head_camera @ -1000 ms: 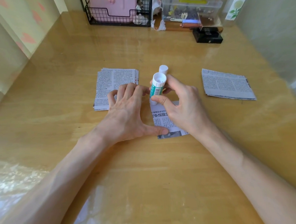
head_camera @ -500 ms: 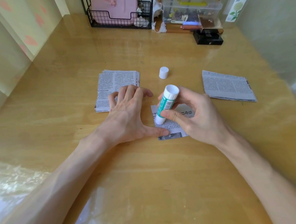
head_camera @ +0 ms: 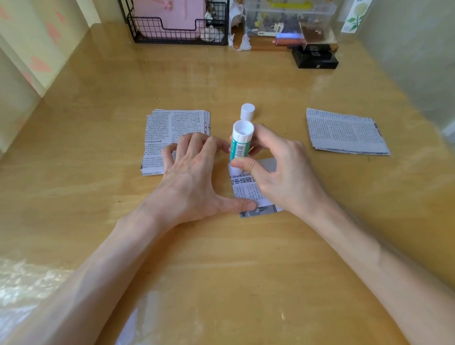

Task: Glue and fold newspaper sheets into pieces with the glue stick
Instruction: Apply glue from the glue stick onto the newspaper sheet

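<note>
Soft, bright daylight fills the view. The glossy honey-coloured wooden table [head_camera: 226, 265] throws mottled white glare at the lower left of the frame and a paler sheen across the upper middle. Shadows under my left hand [head_camera: 192, 179] and right hand [head_camera: 282, 179] are faint and soft-edged. The white end of the green-and-white glue stick [head_camera: 242, 142] is nearly washed out. Print on the folded newspaper piece [head_camera: 249, 195] is sharp at centre. The right edge smears, and the table's sides bow outward.

No legible txt on newsprint [head_camera: 249, 195]

table [head_camera: 87, 159]: glossy wood — daylight glare | left wall [head_camera: 14, 52]: pale, pink hearts | right wall [head_camera: 426, 40]: plain
</note>
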The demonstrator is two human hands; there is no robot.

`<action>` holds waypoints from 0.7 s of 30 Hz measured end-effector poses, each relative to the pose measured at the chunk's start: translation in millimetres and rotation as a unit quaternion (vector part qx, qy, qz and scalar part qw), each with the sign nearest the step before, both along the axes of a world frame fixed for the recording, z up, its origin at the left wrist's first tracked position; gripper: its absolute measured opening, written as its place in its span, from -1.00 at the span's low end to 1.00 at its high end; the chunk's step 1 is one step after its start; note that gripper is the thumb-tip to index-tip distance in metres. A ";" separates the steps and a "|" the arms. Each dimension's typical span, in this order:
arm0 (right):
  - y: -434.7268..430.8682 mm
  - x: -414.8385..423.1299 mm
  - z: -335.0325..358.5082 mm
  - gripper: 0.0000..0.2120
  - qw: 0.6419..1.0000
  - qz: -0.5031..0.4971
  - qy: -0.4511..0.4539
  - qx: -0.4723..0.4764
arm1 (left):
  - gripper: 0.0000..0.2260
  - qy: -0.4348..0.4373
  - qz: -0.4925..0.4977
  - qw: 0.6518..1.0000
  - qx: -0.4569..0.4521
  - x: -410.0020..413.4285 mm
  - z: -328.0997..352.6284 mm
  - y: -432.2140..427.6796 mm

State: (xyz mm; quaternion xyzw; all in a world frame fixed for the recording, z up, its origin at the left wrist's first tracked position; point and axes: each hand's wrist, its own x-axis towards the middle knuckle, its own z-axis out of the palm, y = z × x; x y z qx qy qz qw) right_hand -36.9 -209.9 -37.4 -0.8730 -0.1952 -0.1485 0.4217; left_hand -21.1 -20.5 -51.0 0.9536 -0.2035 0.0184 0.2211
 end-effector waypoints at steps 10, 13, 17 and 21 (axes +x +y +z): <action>-5.7 12.3 -6.0 -0.77 0.997 -0.049 0.012 0.058 | -0.05 -0.017 0.002 1.000 -0.015 -0.4 -2.4 0.5; -12.1 13.6 -1.3 -0.78 0.991 -0.062 0.008 0.116 | -0.03 -0.027 0.004 1.000 -0.016 -0.6 -3.3 0.3; -16.8 8.9 1.7 -0.79 0.990 -0.047 0.017 0.128 | -0.11 -0.048 -0.004 0.999 -0.021 -2.7 -2.6 1.9; -11.7 3.8 -1.4 -0.73 0.994 -0.028 0.032 0.101 | -0.23 -0.067 -0.020 0.997 -0.015 -4.7 -2.7 4.0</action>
